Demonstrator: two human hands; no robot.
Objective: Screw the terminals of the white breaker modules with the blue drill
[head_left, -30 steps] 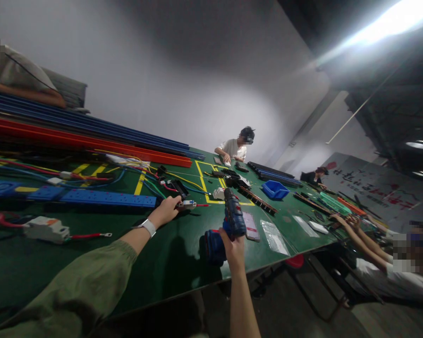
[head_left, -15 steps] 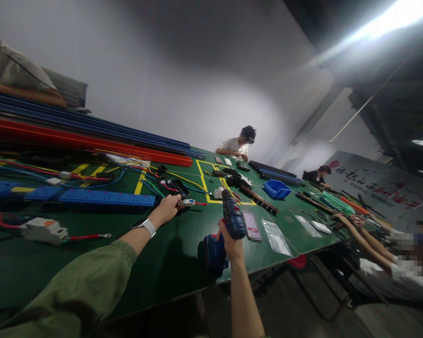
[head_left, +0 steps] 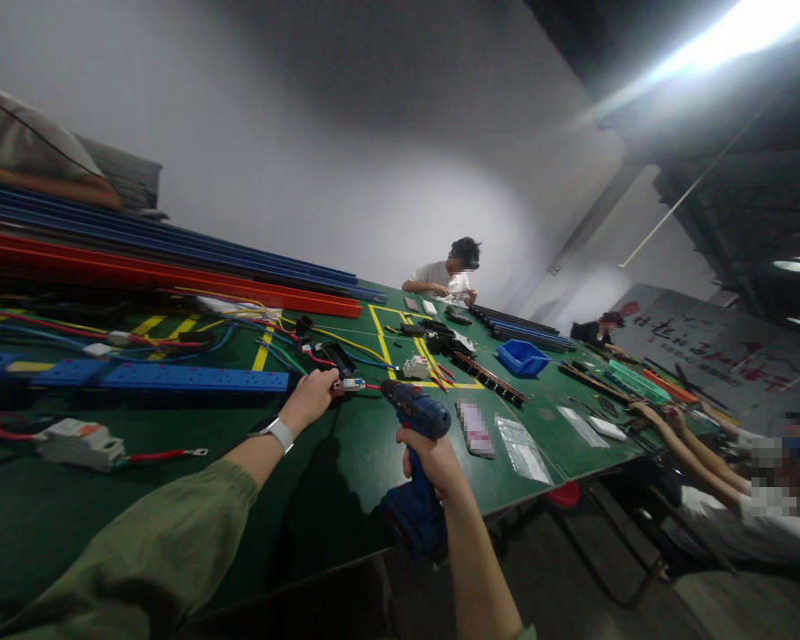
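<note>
My right hand [head_left: 433, 458] is wrapped round the pistol grip of a blue cordless drill [head_left: 417, 411]. The drill's nose points left, close to a short red wire [head_left: 372, 387]. That wire sticks out of a small white circuit breaker [head_left: 353, 385], which the closed fingers of my left hand [head_left: 312, 400] hold by its near side. Left of that hand runs a long blue power strip [head_left: 193, 376] with several sockets. Nearer to me lies a larger white breaker [head_left: 80, 444] whose red lead [head_left: 164, 456] ends in a metal ring lug.
Orange rails [head_left: 240, 289] and blue rails [head_left: 173, 249] lie along the far left. Behind the drill are a white connector [head_left: 416, 365] and a copper-coloured strip [head_left: 486, 378]. A phone [head_left: 475, 428], a plastic bag [head_left: 521, 449] and a blue bin [head_left: 522, 357] sit to the right. Several people work round the table.
My right hand has turned the drill so its nose swings left and down towards the red wire. My left hand stays at nearly the same spot with the breaker.
</note>
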